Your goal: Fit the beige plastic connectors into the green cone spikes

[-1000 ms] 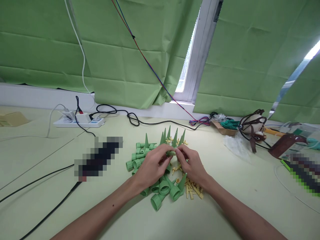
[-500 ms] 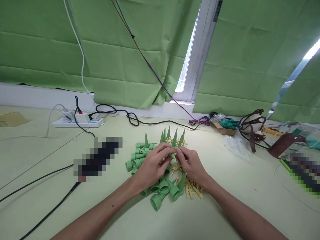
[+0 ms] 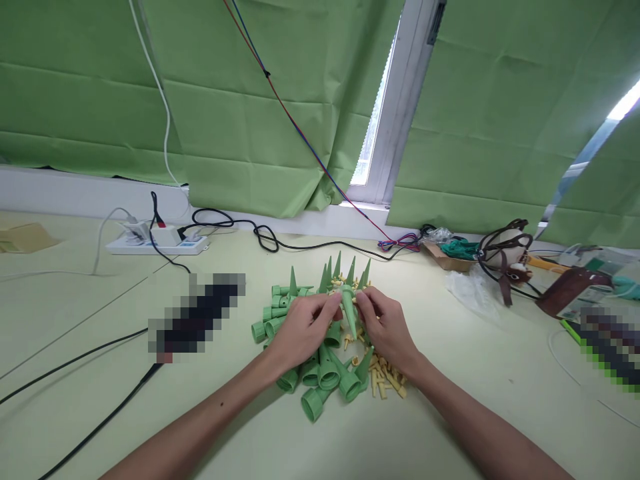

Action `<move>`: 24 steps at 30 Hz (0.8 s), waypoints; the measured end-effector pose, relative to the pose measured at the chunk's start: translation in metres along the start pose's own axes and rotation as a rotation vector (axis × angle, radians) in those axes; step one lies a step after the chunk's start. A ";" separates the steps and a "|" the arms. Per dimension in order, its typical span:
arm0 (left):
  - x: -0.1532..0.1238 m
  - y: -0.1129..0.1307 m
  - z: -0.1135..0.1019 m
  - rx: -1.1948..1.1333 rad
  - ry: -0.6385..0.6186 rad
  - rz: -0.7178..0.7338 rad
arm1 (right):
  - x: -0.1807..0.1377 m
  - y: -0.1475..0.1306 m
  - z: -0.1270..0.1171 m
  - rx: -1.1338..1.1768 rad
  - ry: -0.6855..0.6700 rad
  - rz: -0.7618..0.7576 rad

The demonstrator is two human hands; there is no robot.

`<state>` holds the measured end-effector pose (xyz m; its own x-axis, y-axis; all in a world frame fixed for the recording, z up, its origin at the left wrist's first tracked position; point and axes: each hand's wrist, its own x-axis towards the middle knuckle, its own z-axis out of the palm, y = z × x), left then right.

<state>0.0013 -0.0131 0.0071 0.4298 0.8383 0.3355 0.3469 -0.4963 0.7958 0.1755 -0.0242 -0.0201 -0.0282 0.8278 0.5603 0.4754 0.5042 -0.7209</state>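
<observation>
A green plastic plant-watering spike (image 3: 349,312) hangs point down between my hands. My left hand (image 3: 311,327) pinches its wide upper end from the left. From the right, the closed thumb and fingers of my right hand (image 3: 385,327) grip the spike near its top; whether a small yellow part is also in them, I cannot tell. Around and below my hands lie several more green spikes (image 3: 313,404) with hollow threaded ends. Several others stand point up behind them, such as a standing spike (image 3: 293,283). Small yellow plastic valve pieces (image 3: 383,383) are heaped under my right wrist.
A white power strip (image 3: 157,247) with plugs sits at the back left. Black cable (image 3: 310,244) runs along the wall. At right are a crumpled plastic bag (image 3: 470,292), a cardboard box (image 3: 447,259) and a brown strap-like item (image 3: 570,288). Green curtains (image 3: 250,133) hang behind.
The spike has swung into clear view, its point now downward toward me. My left hand has shifted lower and turned, and my hands have moved slightly apart.
</observation>
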 end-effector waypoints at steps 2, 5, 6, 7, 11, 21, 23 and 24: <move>0.000 -0.001 0.001 0.032 -0.012 0.009 | -0.001 -0.001 -0.001 0.010 -0.022 -0.016; 0.001 -0.002 0.002 0.090 -0.012 0.002 | -0.001 0.000 -0.001 0.011 -0.045 -0.034; 0.002 -0.003 0.002 0.095 -0.016 -0.002 | -0.002 0.000 -0.001 0.012 -0.048 -0.034; 0.002 -0.003 0.002 0.094 -0.018 -0.005 | -0.002 0.001 -0.002 0.012 -0.049 -0.033; 0.002 -0.002 0.002 0.058 -0.023 -0.017 | -0.002 0.001 -0.002 0.022 -0.054 -0.044; 0.001 -0.002 0.001 0.013 -0.056 -0.012 | -0.004 0.005 -0.001 0.056 -0.032 -0.029; 0.001 -0.002 0.001 0.002 -0.052 0.006 | -0.005 0.006 0.000 0.087 -0.043 -0.006; 0.001 -0.003 0.001 -0.003 -0.049 0.022 | -0.005 0.007 0.000 0.105 -0.049 0.004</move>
<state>0.0020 -0.0110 0.0048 0.4779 0.8151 0.3275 0.3343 -0.5135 0.7903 0.1787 -0.0252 -0.0277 -0.0707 0.8394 0.5389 0.3808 0.5220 -0.7632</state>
